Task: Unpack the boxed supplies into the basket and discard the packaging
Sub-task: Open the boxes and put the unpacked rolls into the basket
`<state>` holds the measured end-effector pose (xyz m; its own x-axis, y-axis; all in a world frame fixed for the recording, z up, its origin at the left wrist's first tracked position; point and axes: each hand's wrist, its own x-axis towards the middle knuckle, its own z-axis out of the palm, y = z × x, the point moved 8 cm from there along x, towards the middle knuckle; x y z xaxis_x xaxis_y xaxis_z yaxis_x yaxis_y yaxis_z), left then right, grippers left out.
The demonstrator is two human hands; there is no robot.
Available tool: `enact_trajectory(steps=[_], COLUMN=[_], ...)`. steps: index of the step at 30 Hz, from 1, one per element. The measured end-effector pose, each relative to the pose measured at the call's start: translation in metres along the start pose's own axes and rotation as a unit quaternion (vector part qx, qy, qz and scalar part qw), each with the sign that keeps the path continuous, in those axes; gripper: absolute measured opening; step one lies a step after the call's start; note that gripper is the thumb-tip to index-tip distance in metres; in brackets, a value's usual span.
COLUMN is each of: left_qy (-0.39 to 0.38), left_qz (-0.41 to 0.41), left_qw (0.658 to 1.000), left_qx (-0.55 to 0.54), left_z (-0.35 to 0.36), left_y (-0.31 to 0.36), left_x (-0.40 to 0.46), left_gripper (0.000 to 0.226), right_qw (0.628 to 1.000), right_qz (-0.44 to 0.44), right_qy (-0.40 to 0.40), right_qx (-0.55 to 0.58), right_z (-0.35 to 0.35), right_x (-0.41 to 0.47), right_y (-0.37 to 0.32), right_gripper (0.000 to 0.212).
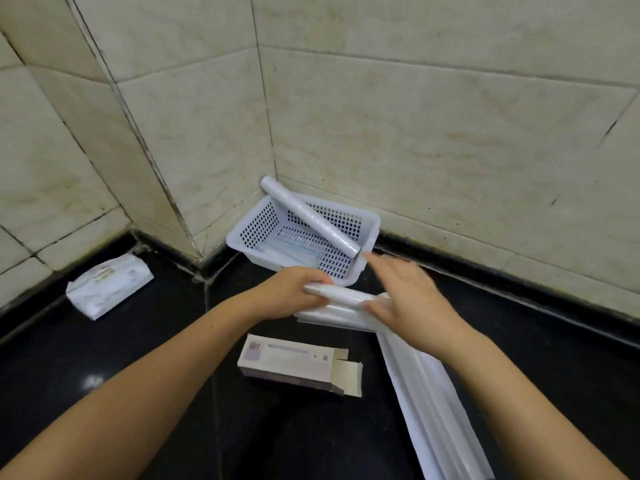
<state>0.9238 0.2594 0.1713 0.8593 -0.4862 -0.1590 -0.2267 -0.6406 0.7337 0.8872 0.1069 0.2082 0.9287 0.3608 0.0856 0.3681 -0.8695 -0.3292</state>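
A white perforated basket (370, 225) stands in the tiled corner on the black counter. One white roll (308, 214) leans across it, its upper end over the back rim; flat blue-white packets lie on the basket's floor. In front of the basket my left hand (294, 296) grips the left end of a second white roll (343, 294). My right hand (412, 303) rests on that roll's right part, fingers spread, thumb under it. A sheet of white film (422, 386) trails from the roll toward the lower right. An opened cardboard box (294, 365) lies below my hands, flaps out.
A white tissue pack (109, 285) lies at the left by the wall. Tiled walls close the counter at the back and left. The counter's dark surface stretches toward me between my forearms.
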Motion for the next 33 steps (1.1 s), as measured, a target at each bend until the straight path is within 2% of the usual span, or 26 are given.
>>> enact_trajectory(steps=[2,3,6,9,11,12,14,16,17,19,21,24,26,29,33], left_qy=[-0.008,-0.011,-0.008,0.015,0.03,0.007,-0.114,-0.209,-0.21,-0.143,-0.05,0.108,0.184,0.226,0.201], left_qz=[0.012,0.015,0.024,-0.017,-0.053,-0.074,-0.138,-0.203,-0.207,-0.147,-0.066,0.049,0.102,0.119,0.111], left_qw=[1.0,1.0,0.999,0.998,0.998,0.993,0.962,0.925,0.926,0.956,0.968,0.944,0.918,0.905,0.909], left_qx=[-0.01,-0.012,-0.028,-0.058,0.027,0.094,0.206,0.243,0.235,0.209,0.239,0.309,0.336,0.341,0.349], left_z=[-0.01,-0.015,-0.039,-0.073,-0.092,-0.095,-0.084,-0.076,-0.075,-0.078,-0.084,-0.09,-0.091,-0.092,-0.091], left_y=[-0.006,-0.01,-0.036,-0.089,-0.132,-0.154,-0.194,-0.22,-0.224,-0.217,-0.204,-0.184,-0.175,-0.174,-0.173], left_x=[0.015,0.024,0.054,0.092,0.118,0.129,0.137,0.127,0.122,0.113,0.101,0.086,0.079,0.077,0.078], left_gripper=[0.008,0.01,0.01,0.018,0.024,0.029,0.04,0.053,0.053,0.043,0.044,0.044,0.042,0.04,0.04], right_qw=[0.996,0.995,0.994,0.991,0.987,0.985,0.982,0.979,0.978,0.978,0.976,0.97,0.965,0.959,0.957], right_qz=[-0.016,-0.006,0.054,0.103,0.131,0.139,0.147,0.152,0.152,0.151,0.139,0.111,0.1,0.102,0.118], right_qy=[-0.08,-0.093,-0.092,-0.078,-0.07,-0.071,-0.079,-0.088,-0.094,-0.104,-0.121,-0.182,-0.234,-0.264,-0.263], right_qx=[-0.023,-0.022,0.017,0.046,0.067,0.076,0.091,0.104,0.106,0.103,0.112,0.118,0.067,-0.012,0.039], right_z=[0.025,0.032,0.041,0.047,0.053,0.059,0.075,0.095,0.106,0.127,0.146,0.177,0.196,0.209,0.191], right_x=[0.023,0.035,0.07,0.107,0.133,0.148,0.177,0.204,0.215,0.232,0.243,0.25,0.248,0.243,0.234], right_y=[-0.013,-0.014,0.002,0.026,0.038,0.041,0.04,0.033,0.028,0.019,0.01,-0.005,-0.007,-0.001,0.003], right_gripper=[0.046,0.036,0.024,0.013,0.011,0.015,0.023,0.028,0.031,0.032,0.032,0.037,0.036,0.043,0.064])
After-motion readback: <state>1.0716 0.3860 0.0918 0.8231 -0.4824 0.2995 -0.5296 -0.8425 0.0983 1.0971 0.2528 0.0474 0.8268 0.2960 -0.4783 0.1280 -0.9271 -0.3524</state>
